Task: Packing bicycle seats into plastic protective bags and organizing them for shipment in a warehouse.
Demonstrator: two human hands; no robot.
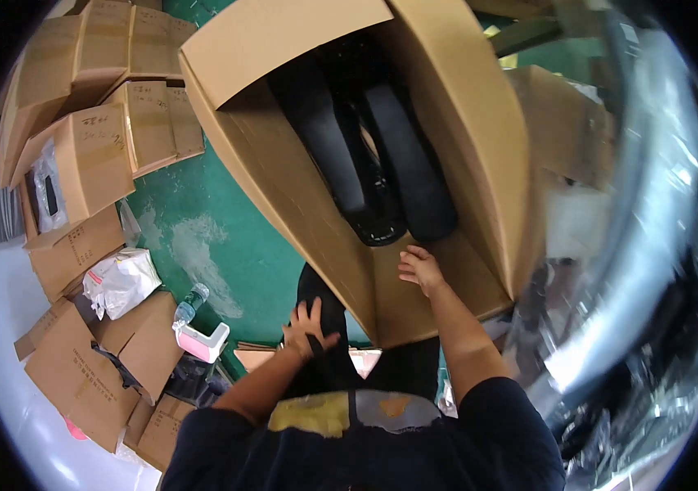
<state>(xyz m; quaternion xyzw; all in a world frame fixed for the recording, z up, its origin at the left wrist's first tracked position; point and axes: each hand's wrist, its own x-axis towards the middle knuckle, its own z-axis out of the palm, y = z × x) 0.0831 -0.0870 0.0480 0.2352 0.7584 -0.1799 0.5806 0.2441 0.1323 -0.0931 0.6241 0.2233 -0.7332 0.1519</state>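
Observation:
A large open cardboard box (pixel 300 196) stands tilted in front of me. Inside lie long, black, glossy moulded pieces (pixel 406 155) side by side, rounded at the near end; their exact kind cannot be made out. My right hand (pixel 421 268) is reaching into the box just below the near ends of these pieces, its fingers loosely bent with nothing visible in them. Whether it touches a piece is unclear. My left hand (pixel 308 329) lies with spread fingers at my black-clad leg (pixel 322 295), outside the box's near left side, and holds nothing.
Cardboard cartons (pixel 103 155) are stacked at the left, above a white plastic bag (pixel 121 282). A clear bottle (pixel 192 303) and a pink-and-white container (pixel 202 341) stand on the green floor (pixel 202 237). Shiny clear plastic wrapping (pixel 652 204) fills the right side, close to the box.

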